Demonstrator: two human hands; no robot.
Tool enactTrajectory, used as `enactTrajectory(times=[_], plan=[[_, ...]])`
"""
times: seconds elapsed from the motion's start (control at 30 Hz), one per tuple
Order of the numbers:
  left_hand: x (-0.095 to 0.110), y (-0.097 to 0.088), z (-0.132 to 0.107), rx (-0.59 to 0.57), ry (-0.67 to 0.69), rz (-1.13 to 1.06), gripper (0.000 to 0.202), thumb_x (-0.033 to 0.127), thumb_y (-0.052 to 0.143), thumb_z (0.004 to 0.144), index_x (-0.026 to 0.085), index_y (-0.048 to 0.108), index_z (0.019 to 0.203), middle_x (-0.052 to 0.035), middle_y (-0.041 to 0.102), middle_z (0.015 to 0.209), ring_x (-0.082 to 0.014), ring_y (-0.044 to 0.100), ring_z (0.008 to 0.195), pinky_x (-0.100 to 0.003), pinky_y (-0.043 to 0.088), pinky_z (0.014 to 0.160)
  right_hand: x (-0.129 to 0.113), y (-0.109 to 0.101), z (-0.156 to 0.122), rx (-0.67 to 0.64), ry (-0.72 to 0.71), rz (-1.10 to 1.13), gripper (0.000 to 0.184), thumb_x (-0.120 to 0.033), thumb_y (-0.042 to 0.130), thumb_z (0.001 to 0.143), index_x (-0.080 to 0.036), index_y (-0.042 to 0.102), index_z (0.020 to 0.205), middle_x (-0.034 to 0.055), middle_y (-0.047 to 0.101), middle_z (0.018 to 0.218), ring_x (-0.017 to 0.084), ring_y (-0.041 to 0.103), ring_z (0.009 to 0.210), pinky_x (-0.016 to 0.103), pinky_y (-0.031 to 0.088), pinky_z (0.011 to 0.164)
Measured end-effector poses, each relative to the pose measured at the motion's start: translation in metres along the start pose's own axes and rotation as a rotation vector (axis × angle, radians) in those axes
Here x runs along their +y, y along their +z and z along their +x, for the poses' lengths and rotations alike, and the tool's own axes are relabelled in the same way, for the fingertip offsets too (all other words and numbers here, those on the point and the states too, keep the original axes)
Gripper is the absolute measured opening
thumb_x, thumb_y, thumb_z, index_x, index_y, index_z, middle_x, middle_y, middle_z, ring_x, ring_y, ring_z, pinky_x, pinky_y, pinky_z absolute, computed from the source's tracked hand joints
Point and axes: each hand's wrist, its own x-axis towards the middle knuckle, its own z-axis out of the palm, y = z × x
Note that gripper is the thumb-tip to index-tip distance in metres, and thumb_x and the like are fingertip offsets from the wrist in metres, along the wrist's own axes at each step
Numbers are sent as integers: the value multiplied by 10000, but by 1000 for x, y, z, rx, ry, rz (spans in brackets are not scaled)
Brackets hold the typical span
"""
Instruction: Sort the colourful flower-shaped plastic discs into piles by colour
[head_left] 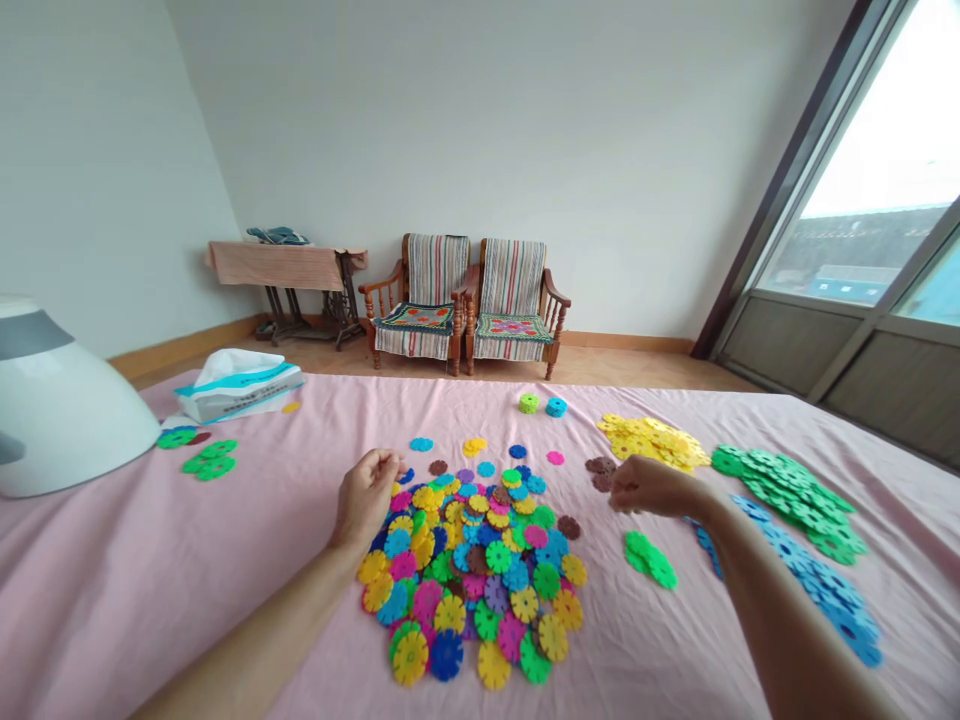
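Observation:
A mixed pile of notched plastic snowflake discs (487, 590) in many colours lies on the pink cloth in front of me. My left hand (367, 497) is closed at the pile's upper left edge, its fingertips beside a dark blue disc (406, 476). Whatever those fingers may hold is hidden. Over to the right, my right hand (651, 487) is also closed, fingers pointing down next to several brown discs (600, 468). I cannot make out what it pinches. Below this hand lies a small row of green discs (650, 560).
Sorted heaps of yellow discs (651, 441), green discs (795, 495) and blue discs (814, 580) spread along the right. Two short stacks, a lime stack (528, 403) and a blue stack (556, 407), stand farther back. At left are a tissue pack (244, 392) and a white appliance (67, 420).

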Motion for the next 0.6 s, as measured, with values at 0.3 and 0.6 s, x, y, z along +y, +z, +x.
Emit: enactTrajectory(times=[0.3, 0.6], plan=[[0, 0, -1, 3, 6, 1, 364, 515, 534, 741, 164, 602, 812, -53, 677, 732, -223, 655, 742, -299, 505, 661, -33, 34, 20, 164, -185, -82, 112, -216, 549, 688, -175, 646, 726, 11, 643, 665, 130, 569, 608, 218, 380, 548], [2, 0, -2, 2, -4, -2, 352, 504, 531, 739, 167, 604, 809, -57, 683, 731, -226, 655, 743, -303, 503, 663, -46, 75, 43, 372, -180, -147, 233, -163, 568, 709, -157, 625, 935, 71, 591, 926, 151, 584, 755, 249, 406, 701]])
